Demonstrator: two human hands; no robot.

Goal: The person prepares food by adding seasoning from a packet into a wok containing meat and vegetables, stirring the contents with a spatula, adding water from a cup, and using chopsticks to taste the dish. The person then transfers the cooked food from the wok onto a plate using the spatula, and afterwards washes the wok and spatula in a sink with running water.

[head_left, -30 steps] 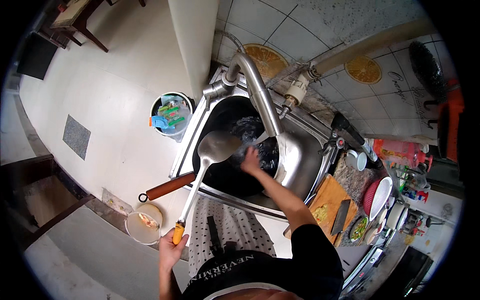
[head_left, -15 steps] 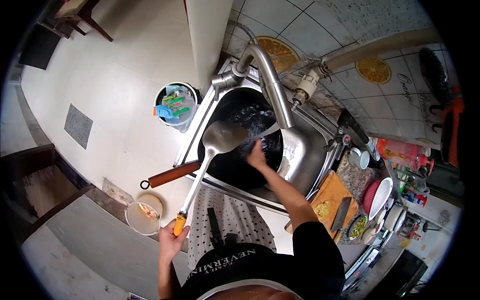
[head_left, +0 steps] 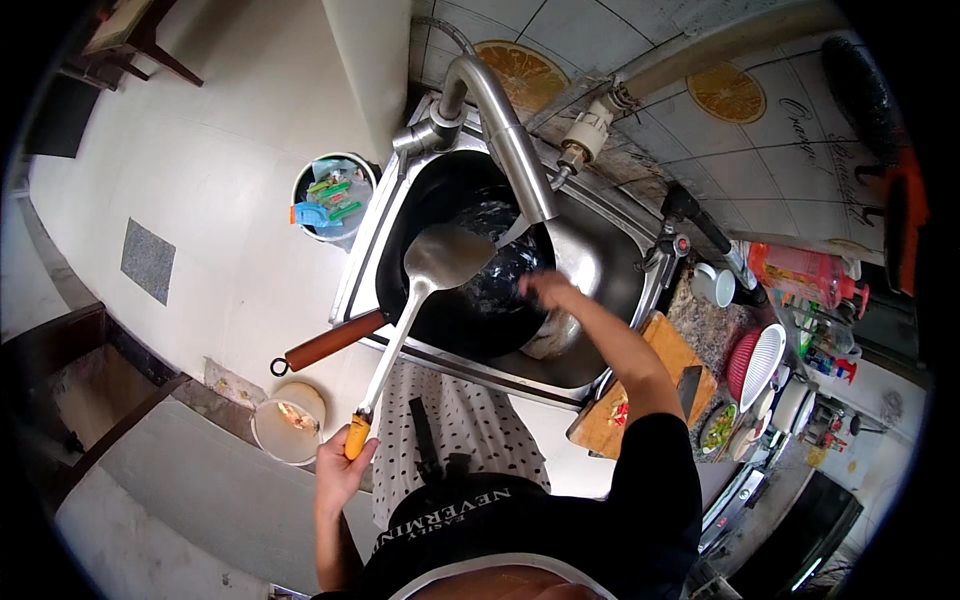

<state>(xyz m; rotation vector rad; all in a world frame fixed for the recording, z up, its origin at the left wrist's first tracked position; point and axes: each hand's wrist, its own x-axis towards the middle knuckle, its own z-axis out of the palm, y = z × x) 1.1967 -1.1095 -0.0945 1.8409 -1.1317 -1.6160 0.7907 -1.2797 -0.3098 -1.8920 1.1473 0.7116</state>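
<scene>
The left hand (head_left: pixel 340 465) is closed around the yellow grip of the long metal spatula (head_left: pixel 415 305), close to the person's body. A moment ago that grip sat lower and closer in; now the spatula has lifted and slid a bit toward the tap, so its flat blade hangs over the black wok (head_left: pixel 470 270). That looks like rinsing and scrubbing going on. The spatula's long line runs from the hand, up and a little right, with the blade pointing at the tap (head_left: pixel 500 120). Farther out, the right hand (head_left: pixel 545 290) is inside the wok, fingers bent; whether it holds a scrubber, I cannot tell. The wok sits in the steel sink (head_left: pixel 610 270), its brown handle poking left.
</scene>
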